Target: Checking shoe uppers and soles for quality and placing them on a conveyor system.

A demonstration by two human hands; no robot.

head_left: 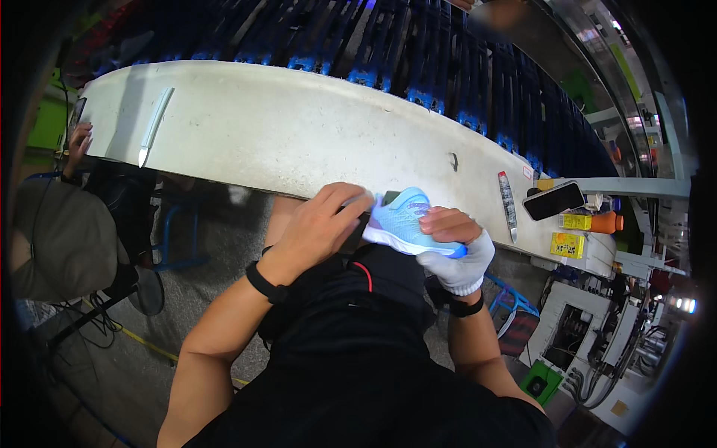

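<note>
From the head view I see a light blue sneaker [405,222] held at the near edge of the white workbench [284,127], over my lap. My left hand [317,224] curls its fingers against the heel end, pressed together on it; my gloved right hand [455,250] cups the toe and sole from below, bare fingertips laid over the upper. I judge it light, with a soft upper and a stiffer sole, best gripped by the sole. Its long axis runs left to right, toe pointing right.
</note>
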